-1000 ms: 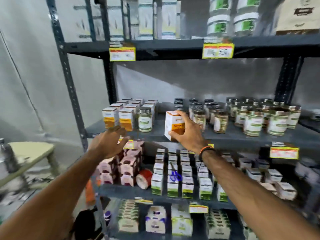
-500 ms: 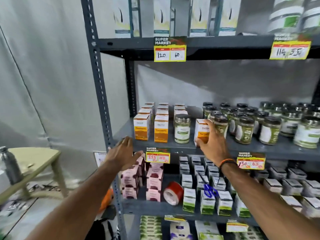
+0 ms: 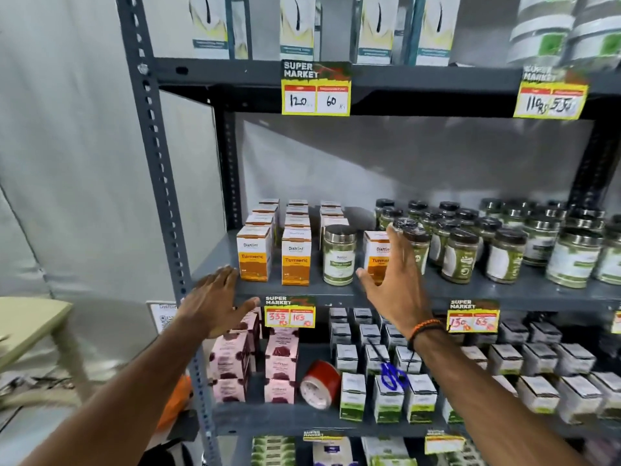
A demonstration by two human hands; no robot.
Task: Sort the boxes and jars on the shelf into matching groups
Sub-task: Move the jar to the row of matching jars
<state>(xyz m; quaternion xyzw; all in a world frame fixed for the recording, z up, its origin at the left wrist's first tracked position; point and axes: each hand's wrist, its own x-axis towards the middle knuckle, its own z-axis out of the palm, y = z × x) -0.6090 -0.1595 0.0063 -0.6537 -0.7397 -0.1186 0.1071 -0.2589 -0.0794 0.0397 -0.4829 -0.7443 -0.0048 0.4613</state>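
Note:
On the grey middle shelf (image 3: 369,292) stand rows of white-and-orange Turmeric boxes (image 3: 254,253). A silver-lidded jar with a green label (image 3: 338,255) stands among them at the front. Right of it is one more Turmeric box (image 3: 375,255), partly hidden by my right hand (image 3: 395,284), which is open with spread fingers just in front of the box. Whether the fingers touch it I cannot tell. Dark-lidded jars (image 3: 463,255) fill the shelf to the right. My left hand (image 3: 216,302) hovers open at the shelf's front edge, below the leftmost box.
The lower shelf holds pink boxes (image 3: 280,364), a red tape roll (image 3: 319,385), blue scissors (image 3: 391,376) and several white-green boxes. Price tags (image 3: 289,312) hang on shelf edges. The grey upright post (image 3: 158,183) stands at the left. A pale table (image 3: 30,326) is beyond it.
My right hand set the Turmeric box down beside the silver-lidded jar and opened off it. The view moved closer and leftward. My left hand stayed at the shelf edge.

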